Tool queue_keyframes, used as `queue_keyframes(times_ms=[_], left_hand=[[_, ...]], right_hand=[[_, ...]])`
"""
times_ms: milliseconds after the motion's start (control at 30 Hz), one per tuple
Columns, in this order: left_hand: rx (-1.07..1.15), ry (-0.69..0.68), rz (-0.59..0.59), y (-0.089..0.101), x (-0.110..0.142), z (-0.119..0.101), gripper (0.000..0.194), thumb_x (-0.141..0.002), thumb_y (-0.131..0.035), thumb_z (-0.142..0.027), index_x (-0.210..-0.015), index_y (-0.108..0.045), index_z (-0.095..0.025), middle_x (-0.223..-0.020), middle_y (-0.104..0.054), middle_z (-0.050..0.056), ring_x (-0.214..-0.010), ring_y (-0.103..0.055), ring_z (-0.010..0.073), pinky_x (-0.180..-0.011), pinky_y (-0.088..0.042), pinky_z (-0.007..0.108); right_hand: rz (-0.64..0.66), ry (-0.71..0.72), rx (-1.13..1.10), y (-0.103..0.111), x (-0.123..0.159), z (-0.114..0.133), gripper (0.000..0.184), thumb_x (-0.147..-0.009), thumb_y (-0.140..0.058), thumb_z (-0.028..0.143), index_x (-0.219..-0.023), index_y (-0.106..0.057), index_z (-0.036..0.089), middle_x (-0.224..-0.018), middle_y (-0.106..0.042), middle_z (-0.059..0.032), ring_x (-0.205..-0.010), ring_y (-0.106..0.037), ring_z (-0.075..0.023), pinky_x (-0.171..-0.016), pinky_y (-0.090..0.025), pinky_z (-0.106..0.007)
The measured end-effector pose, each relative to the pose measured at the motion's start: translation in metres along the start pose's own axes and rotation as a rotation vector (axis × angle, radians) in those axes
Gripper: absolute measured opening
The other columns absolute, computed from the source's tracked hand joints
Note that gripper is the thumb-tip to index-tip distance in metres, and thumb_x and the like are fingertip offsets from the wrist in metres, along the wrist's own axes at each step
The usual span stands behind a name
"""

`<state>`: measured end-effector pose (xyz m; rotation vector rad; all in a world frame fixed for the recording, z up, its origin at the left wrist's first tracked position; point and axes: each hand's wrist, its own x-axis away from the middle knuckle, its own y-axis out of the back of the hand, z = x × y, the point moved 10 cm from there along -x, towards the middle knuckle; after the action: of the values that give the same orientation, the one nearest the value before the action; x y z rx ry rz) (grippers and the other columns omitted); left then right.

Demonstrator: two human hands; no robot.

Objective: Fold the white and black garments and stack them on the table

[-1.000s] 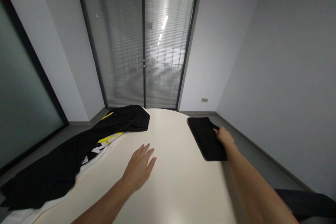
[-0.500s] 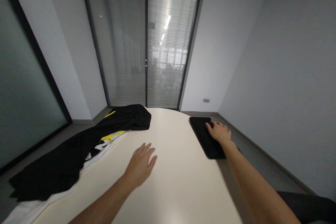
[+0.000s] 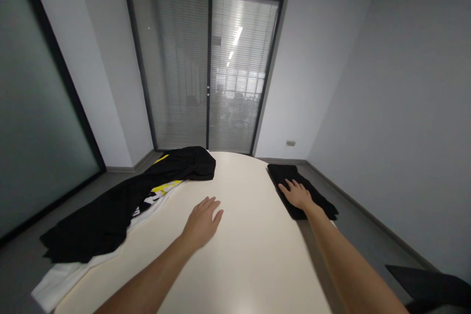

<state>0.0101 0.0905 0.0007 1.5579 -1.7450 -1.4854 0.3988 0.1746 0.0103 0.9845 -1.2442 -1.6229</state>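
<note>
Right wall (image 3: 405,108): rose pale grey along that whole side.
Glazed panels (image 3: 180,127): stood at the far end in a dark frame, fitted with blinds (image 3: 241,10).
Table (image 3: 235,255): stretched away cream-coloured, rounded at the far end.
Black garment (image 3: 103,213): lay lengthwise along the table's left edge, bunched at its far end.
White garment (image 3: 62,282): lay partly covered by the black one, beside a yellow-and-black print (image 3: 162,189), and poked past the table edge.
Dark shape (image 3: 434,284): sat near right, too dim to identify.
Black panel (image 3: 281,172): lay along the table's right edge; could not tell whether folded cloth or a seat.
Black cloth (image 3: 319,201): spread rightward from the panel, beyond the table edge.
Left hand (image 3: 203,221): held palm down over mid-table, fingers loosely parted, gripping nothing; could not tell whether touching.
Right hand (image 3: 297,195): lay palm down across the panel, fingers fanned, grasping nothing.
Wall plate (image 3: 290,143): sat low beyond the panel.
</note>
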Motion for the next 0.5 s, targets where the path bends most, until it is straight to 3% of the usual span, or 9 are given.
queue_keyframes(times_ms=[67, 167, 267, 333, 433, 500], left_hand=[[0.011, 0.014, -0.029, 0.007, -0.003, 0.004, 0.043, -0.100, -0.039, -0.039, -0.130, -0.061, -0.018, -0.143, -0.056, 0.011, -0.134, -0.050, 0.0253, -0.113, -0.038, 0.044], [-0.088, 0.060, -0.154, 0.036, -0.008, 0.022, 0.042, -0.096, -0.044, -0.035, -0.130, -0.062, -0.016, -0.152, -0.045, 0.012, -0.142, -0.037, 0.0297, -0.117, -0.033, 0.047], [-0.251, 0.193, -0.340, 0.079, -0.006, 0.060, 0.044, -0.092, -0.051, -0.032, -0.132, -0.062, -0.018, -0.161, -0.028, 0.011, -0.150, -0.016, 0.0373, -0.120, -0.021, 0.055], [-0.370, 0.301, -0.382, 0.099, -0.001, 0.090, 0.045, -0.092, -0.049, -0.032, -0.133, -0.062, -0.018, -0.162, -0.025, 0.012, -0.150, -0.013, 0.0389, -0.118, -0.019, 0.059], [-0.497, 0.396, -0.348, 0.106, 0.003, 0.124, 0.047, -0.094, -0.046, -0.036, -0.133, -0.062, -0.018, -0.158, -0.034, 0.015, -0.149, -0.014, 0.0403, -0.116, -0.018, 0.060], [-0.532, 0.404, -0.306, 0.102, 0.002, 0.134, 0.048, -0.094, -0.043, -0.036, -0.133, -0.062, -0.015, -0.151, -0.045, 0.017, -0.148, -0.017, 0.0400, -0.116, -0.016, 0.061]], right_hand=[[-0.014, 0.003, 0.003, 0.003, 0.010, 0.005, 0.064, -0.097, -0.032, 0.059, -0.148, -0.044, 0.022, -0.158, -0.034, -0.0116, -0.145, -0.028, -0.0364, -0.115, -0.022, -0.057], [-0.180, 0.045, -0.020, 0.024, 0.029, 0.020, 0.052, -0.099, -0.035, 0.048, -0.139, -0.055, 0.020, -0.150, -0.045, -0.0120, -0.140, -0.038, -0.0311, -0.114, -0.027, -0.049], [-0.271, 0.071, -0.083, 0.033, 0.051, 0.039, 0.044, -0.098, -0.039, 0.044, -0.129, -0.061, 0.022, -0.143, -0.053, -0.0113, -0.133, -0.045, -0.0284, -0.112, -0.029, -0.046], [-0.294, 0.092, -0.103, 0.031, 0.064, 0.051, 0.042, -0.098, -0.040, 0.044, -0.128, -0.061, 0.023, -0.143, -0.052, -0.0101, -0.134, -0.043, -0.0287, -0.114, -0.024, -0.051], [-0.304, 0.174, -0.125, 0.025, 0.080, 0.068, 0.042, -0.098, -0.039, 0.044, -0.129, -0.059, 0.024, -0.145, -0.050, -0.0088, -0.137, -0.038, -0.0286, -0.115, -0.016, -0.057], [-0.294, 0.223, -0.157, 0.021, 0.087, 0.073, 0.041, -0.099, -0.037, 0.044, -0.128, -0.059, 0.024, -0.145, -0.051, -0.0083, -0.139, -0.035, -0.0284, -0.115, -0.014, -0.059]])
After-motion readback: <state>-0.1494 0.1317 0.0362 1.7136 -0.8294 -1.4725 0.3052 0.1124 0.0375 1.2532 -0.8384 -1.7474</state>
